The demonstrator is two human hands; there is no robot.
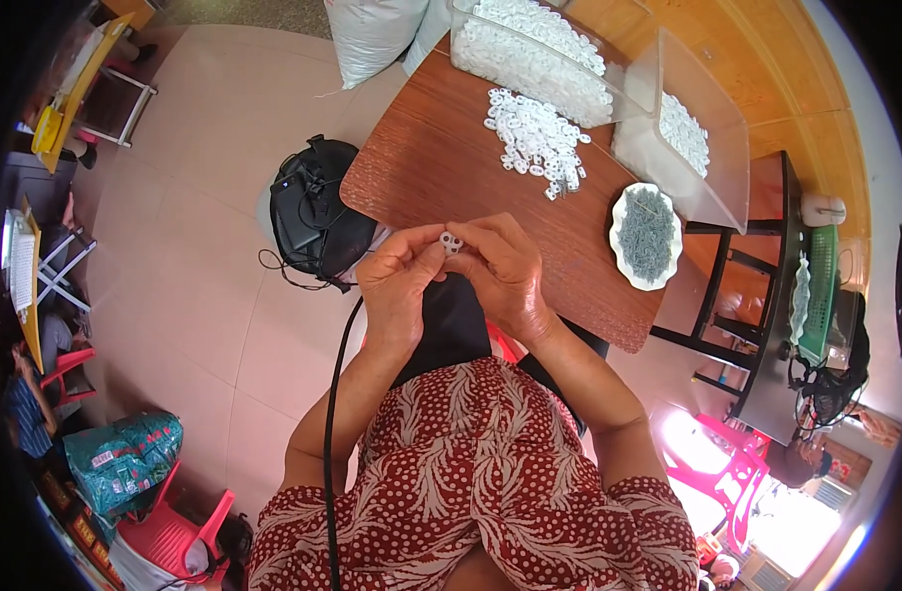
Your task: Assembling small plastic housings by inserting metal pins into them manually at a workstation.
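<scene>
head view: left hand (397, 281) and right hand (507, 279), nearly closed, pinch one holed white plastic piece (451, 242) by the near edge of the brown surface (426, 138); it seems mid-work, with loose white pieces (537, 141) on that surface apparently remaining.

Held piece (451, 243): white
Loose pile (536, 136): white
Table (421, 138): brown, wood-grained
Nails (646, 236): grey
Dish (646, 284): white
Shirt (471, 453): dark red, cream dots and leafy sprays
Bag (335, 161): black

Small white piece (451, 241) with round holes, between the fingers (430, 258)
</scene>
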